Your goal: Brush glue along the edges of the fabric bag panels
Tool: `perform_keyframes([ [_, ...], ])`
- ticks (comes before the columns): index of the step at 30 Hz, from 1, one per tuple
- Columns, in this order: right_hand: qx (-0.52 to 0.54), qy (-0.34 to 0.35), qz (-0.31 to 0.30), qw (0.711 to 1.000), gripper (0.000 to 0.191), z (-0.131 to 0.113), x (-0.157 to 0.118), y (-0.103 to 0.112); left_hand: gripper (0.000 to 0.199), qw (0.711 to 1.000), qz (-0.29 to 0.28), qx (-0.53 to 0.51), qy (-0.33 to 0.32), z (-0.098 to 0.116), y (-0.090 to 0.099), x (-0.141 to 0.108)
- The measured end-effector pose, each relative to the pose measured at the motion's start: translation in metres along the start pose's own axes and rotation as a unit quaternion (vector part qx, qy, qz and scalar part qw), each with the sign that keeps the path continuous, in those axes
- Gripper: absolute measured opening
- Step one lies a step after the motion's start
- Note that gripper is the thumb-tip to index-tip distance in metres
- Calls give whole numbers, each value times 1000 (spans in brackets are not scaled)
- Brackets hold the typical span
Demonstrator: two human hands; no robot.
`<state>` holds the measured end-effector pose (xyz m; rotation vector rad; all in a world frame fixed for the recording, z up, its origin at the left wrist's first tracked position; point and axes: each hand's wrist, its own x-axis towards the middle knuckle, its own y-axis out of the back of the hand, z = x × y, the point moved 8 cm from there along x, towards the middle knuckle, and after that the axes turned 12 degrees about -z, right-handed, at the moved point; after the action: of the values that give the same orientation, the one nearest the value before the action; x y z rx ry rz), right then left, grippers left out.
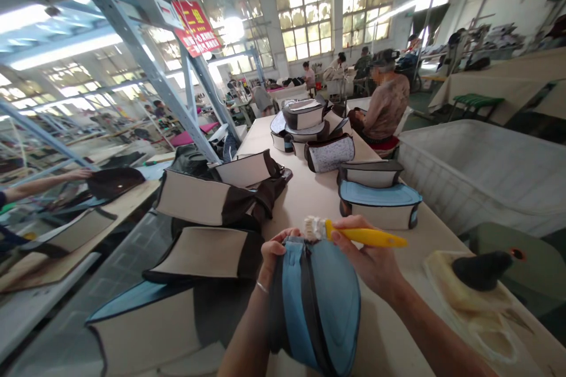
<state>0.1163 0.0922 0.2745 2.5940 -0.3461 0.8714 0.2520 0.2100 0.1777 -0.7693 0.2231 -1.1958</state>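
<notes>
A rounded bag piece of light blue panels and dark trim [337, 300] stands on edge near the front of a long, pale table [294, 206], directly before the worker. The left hand [270, 259] has its fingers bent and closed on the top rim, beside the end of a blue band. The right hand [375, 262] clamps a brush with a smooth yellow handle [375, 237] between thumb and fingers; its whitish, clotted bristles [315, 228] are at that same rim, close to the left fingertips.

The bag piece looks light, with fairly stiff walls that keep their curve and softer cloth at the band. It seems sturdy rather than fragile, though a hard squeeze could dent the broad side. The firm rim suits a pinch, away from the bristles; the brush is best held by its handle, which may turn slippery if wet.

To the left lie beige pieces with dark ends [194, 197]. To the right sit a blue-topped beige piece [380, 194] and, nearer, a black cone-shaped object [481, 270] on a yellowish container [442, 274]. Further off, a person in a patterned top [391, 103] sits beside the table.
</notes>
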Motion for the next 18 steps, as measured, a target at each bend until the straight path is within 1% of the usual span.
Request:
perform_keyframes([
  [2,13,11,38,999,6,0,-5,3,23,1000,16,4,4,-1,3,-1],
  [3,22,8,44,999,5,1,-7,2,23,1000,22,8,4,-1,4,-2],
  [6,21,-13,25,999,3,6,-9,-6,23,999,36,15,-3,0,7,-2],
  [10,0,-27,56,998,7,10,-10,-5,27,999,37,15,-4,0,9,-4],
  [14,-1,-33,28,999,9,14,-9,-16,33,999,33,33,-8,3,9,-10],
  [16,4,-37,50,998,9,16,-11,-17,33,999,28,33,-21,5,8,-13],
  [18,7,-27,53,998,9,16,-13,-21,33,999,21,30,-24,5,8,-15],
])
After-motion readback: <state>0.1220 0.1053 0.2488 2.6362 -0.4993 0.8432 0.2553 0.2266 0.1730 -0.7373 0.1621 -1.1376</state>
